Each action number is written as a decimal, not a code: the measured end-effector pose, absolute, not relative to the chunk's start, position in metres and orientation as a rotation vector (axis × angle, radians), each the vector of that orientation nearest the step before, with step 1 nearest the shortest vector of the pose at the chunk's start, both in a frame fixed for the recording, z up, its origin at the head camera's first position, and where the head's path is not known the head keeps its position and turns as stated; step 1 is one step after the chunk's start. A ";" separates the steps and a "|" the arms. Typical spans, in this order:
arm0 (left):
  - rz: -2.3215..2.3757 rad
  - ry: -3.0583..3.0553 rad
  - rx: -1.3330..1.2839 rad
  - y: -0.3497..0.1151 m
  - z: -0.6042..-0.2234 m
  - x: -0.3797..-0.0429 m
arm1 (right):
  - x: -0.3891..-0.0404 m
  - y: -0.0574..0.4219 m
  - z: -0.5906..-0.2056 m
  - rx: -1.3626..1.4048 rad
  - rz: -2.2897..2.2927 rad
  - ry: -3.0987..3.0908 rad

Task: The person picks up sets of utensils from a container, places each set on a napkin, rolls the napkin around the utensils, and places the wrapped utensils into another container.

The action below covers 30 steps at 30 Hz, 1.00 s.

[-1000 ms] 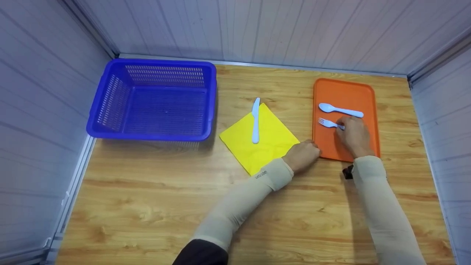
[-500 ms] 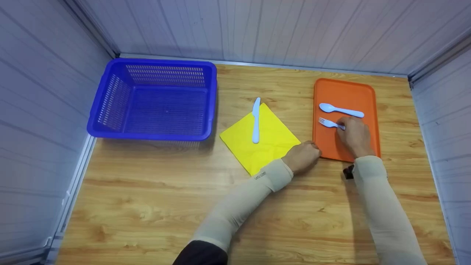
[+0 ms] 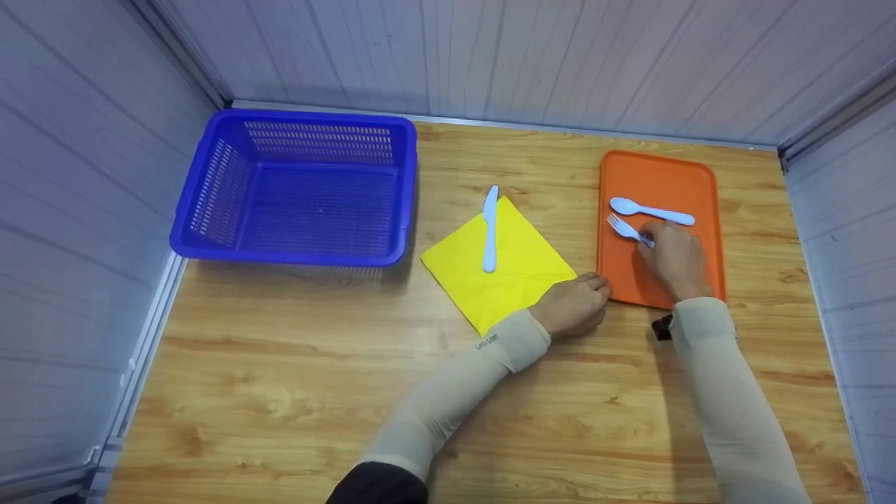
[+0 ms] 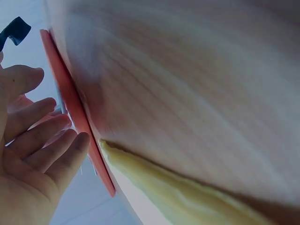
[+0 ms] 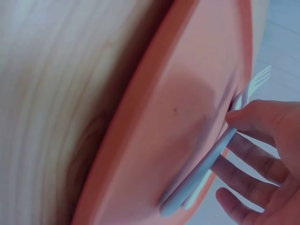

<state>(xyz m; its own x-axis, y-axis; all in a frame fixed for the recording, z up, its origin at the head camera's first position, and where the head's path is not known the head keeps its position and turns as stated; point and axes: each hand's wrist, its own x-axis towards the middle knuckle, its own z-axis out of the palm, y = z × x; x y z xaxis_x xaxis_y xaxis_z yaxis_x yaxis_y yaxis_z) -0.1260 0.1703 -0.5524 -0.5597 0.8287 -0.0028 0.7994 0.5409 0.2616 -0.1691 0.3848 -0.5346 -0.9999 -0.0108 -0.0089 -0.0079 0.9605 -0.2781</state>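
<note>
My right hand (image 3: pixel 673 257) pinches a white plastic fork (image 5: pixel 201 173) between thumb and fingers, over the orange tray (image 3: pixel 651 175). The fork's tines point to the left and away, close to a white spoon (image 3: pixel 651 211) that lies on the tray. At the tray's near left corner is my left hand (image 3: pixel 570 305), its fingers loosely extended and holding nothing; in the left wrist view the fingertips are right by the tray's edge. Beside that hand a yellow napkin (image 3: pixel 518 245) lies flat, turned like a diamond, with a white knife (image 3: pixel 489 238) on it.
A blue slotted basket (image 3: pixel 297 256) with nothing in it stands at the back left of the wooden table (image 3: pixel 336 392). Pale panel walls (image 3: pixel 518 63) rise behind the table and along both sides.
The fork has swung in my right hand, its tines now farther back, closer to the spoon. My left hand's fingers have loosened and extended at the tray's corner.
</note>
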 end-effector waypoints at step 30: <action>0.505 2.938 1.026 0.046 -0.546 -0.131 | -0.179 0.333 -0.520 0.102 -0.765 2.965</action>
<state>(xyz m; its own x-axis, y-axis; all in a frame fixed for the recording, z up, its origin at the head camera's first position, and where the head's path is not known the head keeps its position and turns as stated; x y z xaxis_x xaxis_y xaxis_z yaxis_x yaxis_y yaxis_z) -0.1309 0.0464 -0.5456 -0.7881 0.6048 0.1147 0.6084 0.7369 0.2946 -0.1786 0.3325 -0.5197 -0.9947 0.0446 -0.0922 0.0836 0.8734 -0.4798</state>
